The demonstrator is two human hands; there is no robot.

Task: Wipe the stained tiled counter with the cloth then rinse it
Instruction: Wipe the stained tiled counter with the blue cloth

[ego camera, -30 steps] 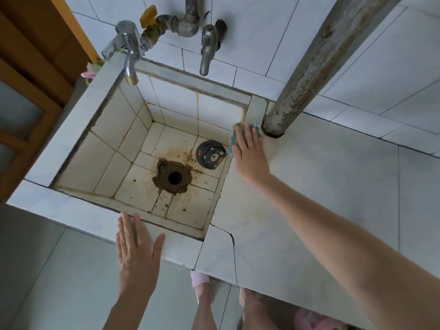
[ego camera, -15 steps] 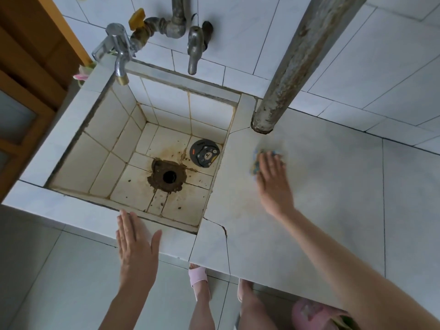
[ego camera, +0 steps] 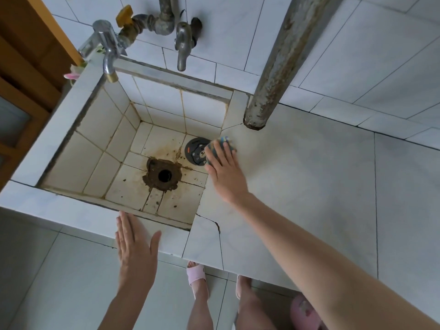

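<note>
My right hand lies flat on a small blue patterned cloth and presses it onto the pale tiled counter, right at the counter's left edge beside the sink; most of the cloth is hidden under the fingers. My left hand rests flat and open on the sink's front rim, holding nothing. Brown stains show around the drain hole in the tiled sink basin. Two taps, one at the left corner and one on the back wall, hang over the basin.
A dark round drain cover with a bear picture lies on the sink floor near my right hand. A rusty vertical pipe meets the counter at the back. A crack runs through the counter's front corner. Pink slippers show on the floor below.
My right hand slid the cloth from the back by the pipe out across the counter, then left again to the sink edge. The left hand stayed on the rim.
</note>
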